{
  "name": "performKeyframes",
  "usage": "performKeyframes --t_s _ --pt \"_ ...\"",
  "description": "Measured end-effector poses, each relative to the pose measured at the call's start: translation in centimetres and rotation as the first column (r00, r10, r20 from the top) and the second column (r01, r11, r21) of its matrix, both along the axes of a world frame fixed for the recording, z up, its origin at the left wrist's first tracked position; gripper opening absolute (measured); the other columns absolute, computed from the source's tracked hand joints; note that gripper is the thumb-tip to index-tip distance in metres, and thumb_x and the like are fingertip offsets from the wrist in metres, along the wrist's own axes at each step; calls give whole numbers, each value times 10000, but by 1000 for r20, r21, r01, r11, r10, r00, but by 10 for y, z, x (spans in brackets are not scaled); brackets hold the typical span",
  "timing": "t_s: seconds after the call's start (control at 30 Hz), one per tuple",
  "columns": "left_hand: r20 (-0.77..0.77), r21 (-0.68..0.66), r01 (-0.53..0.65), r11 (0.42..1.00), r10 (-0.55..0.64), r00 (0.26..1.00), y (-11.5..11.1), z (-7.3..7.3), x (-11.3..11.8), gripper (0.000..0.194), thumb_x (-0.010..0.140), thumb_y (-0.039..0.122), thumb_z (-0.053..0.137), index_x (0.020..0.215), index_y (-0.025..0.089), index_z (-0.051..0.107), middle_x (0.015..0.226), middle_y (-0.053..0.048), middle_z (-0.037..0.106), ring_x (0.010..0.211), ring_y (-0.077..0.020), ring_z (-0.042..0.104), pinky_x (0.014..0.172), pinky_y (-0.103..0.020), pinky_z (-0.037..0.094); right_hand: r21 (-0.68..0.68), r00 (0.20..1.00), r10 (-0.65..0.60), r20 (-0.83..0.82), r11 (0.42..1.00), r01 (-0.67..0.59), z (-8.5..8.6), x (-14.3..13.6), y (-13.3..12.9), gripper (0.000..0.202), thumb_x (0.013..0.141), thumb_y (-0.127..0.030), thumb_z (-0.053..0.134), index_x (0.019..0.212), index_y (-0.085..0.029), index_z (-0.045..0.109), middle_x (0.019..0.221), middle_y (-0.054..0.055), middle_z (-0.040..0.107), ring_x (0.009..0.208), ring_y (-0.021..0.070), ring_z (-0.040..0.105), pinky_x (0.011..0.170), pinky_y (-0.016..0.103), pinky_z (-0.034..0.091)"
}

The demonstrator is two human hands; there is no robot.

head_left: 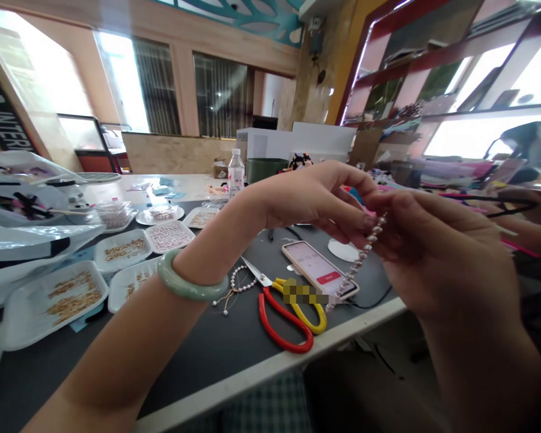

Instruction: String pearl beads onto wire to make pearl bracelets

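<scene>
A strand of pearl-like beads [359, 262] dangles from the fingertips of both hands, above the table's front edge. My left hand [318, 195], bent at the wrist, pinches the strand's upper end. Close against it, my right hand [442, 252] has thumb and fingers pressed together at the same spot; the exact grip there is hidden. Below lie scissors [288, 319] with one red and one yellow handle. A finished-looking beaded bracelet [243, 279] rests beside their blades. Behind the strand is a phone [318, 267] with a timer on its screen.
White trays [15, 316] of gold-coloured parts and a tray of beads [169, 236] stand at left, near plastic bags [36, 210]. A water bottle [236, 171] stands farther back. A white round item [342, 249] lies beyond the phone. Another person's arm [529, 210] shows at right.
</scene>
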State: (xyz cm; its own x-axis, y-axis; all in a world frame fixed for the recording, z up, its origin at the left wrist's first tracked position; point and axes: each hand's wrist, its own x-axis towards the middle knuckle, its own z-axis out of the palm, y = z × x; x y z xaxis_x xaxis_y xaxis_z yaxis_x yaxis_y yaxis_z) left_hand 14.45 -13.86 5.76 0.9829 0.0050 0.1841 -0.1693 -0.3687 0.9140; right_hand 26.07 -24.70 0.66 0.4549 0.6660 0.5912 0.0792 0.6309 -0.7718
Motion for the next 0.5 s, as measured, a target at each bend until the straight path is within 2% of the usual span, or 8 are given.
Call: performKeyframes --t_s 0.17,0.37,0.5 --pt "-19 -75 -27 997 25 999 -2 -1 4 68 798 96 524 861 118 514 731 -30 614 665 -98 620 691 -256 489 8 1000 -25 -6 1000 25 0 4 1 85 721 -204 657 728 -214 741 584 17 592 509 100 490 403 228 323" --pt "-37 -125 -46 991 42 998 -3 -1 5 69 789 160 518 777 166 586 719 -3 636 685 -88 624 666 -213 481 20 1000 -10 18 1000 10 -1 6 1 91 730 -210 652 736 -234 740 623 11 623 483 92 490 398 232 323" --pt "-23 -127 -38 991 35 999 -2 -2 4 63 787 187 534 789 181 597 721 6 643 684 -75 616 637 -185 472 16 1000 11 3 1000 -11 0 7 0 77 715 -234 673 755 -237 739 631 12 618 526 103 513 397 223 318"
